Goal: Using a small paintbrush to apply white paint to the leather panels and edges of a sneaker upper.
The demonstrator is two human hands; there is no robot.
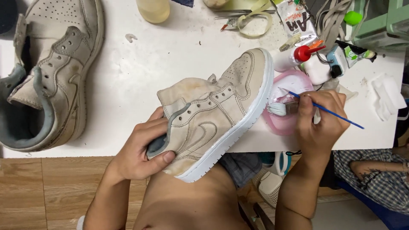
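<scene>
At the counter's near edge, the left hand grips the heel of a tan shoe whose sole rim looks freshly white. The right hand pinches a blue brush over a pink dish. A second shoe lies unpainted at the counter's left edge.

Beige high-top sneaker, white sole, tilted, toe toward 1 o'clock. Thin blue brush at its 3 o'clock, bristles in pink dish.

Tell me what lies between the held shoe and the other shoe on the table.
In the head view, only bare white tabletop separates the held shoe, gripped by the left hand, from the other shoe; a small white scrap lies farther back.
</scene>
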